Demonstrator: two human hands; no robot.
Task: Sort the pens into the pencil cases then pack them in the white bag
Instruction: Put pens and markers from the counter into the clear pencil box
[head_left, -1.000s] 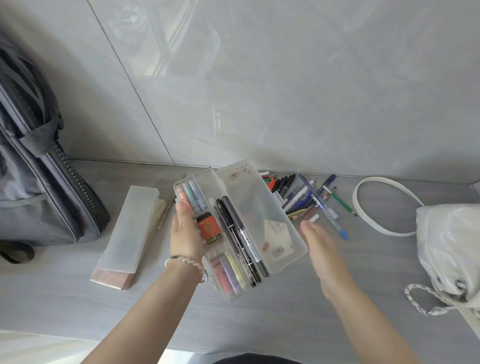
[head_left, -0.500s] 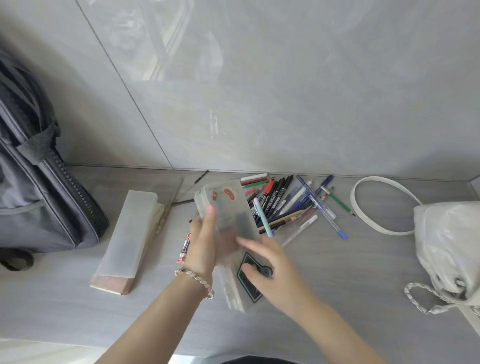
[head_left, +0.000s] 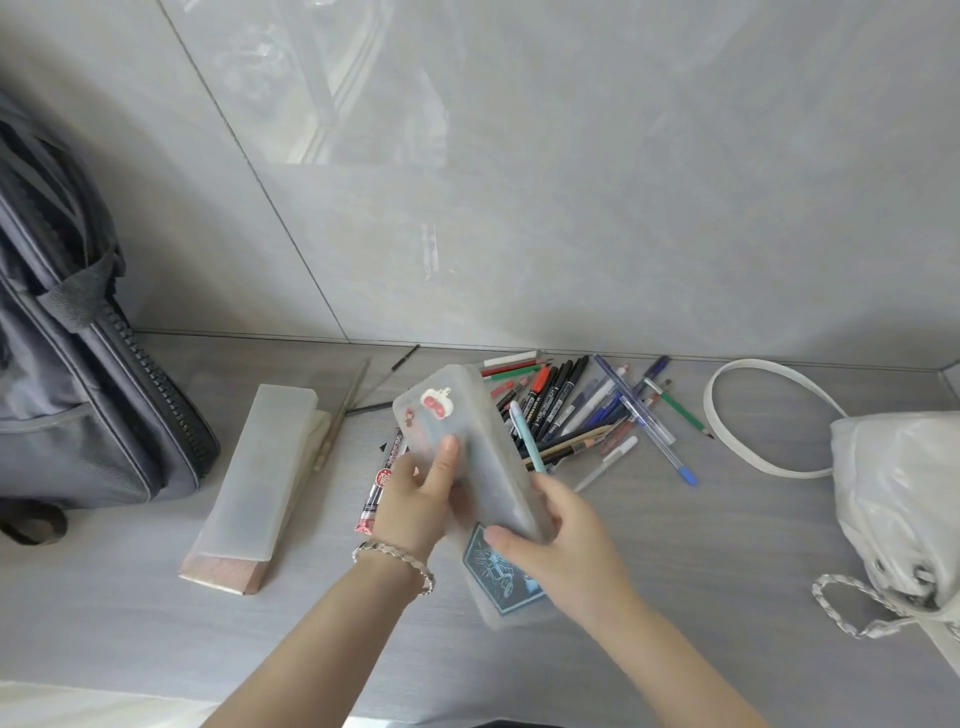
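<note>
A frosted clear pencil case (head_left: 475, 431) with a red sticker on its lid is closed and held tilted above the table. My left hand (head_left: 415, 493) grips its left side, thumb on the lid. My right hand (head_left: 561, 545) grips its lower right corner. A pile of loose pens (head_left: 576, 410) lies behind the case near the wall. One light blue pen (head_left: 527, 434) leans against the case's right edge. A second frosted case (head_left: 260, 473) lies shut at the left. The white bag (head_left: 898, 499) sits at the right edge.
A grey backpack (head_left: 78, 364) stands at the far left against the wall. A flat pouch with a blue printed card (head_left: 498, 577) lies under my right hand. A red-labelled pen (head_left: 382, 483) and thin sticks (head_left: 348, 410) lie beside the second case.
The case was open with pens showing one second ago; its lid has been folded shut. My right hand moved in from the pens and took hold of the case's lower corner.
</note>
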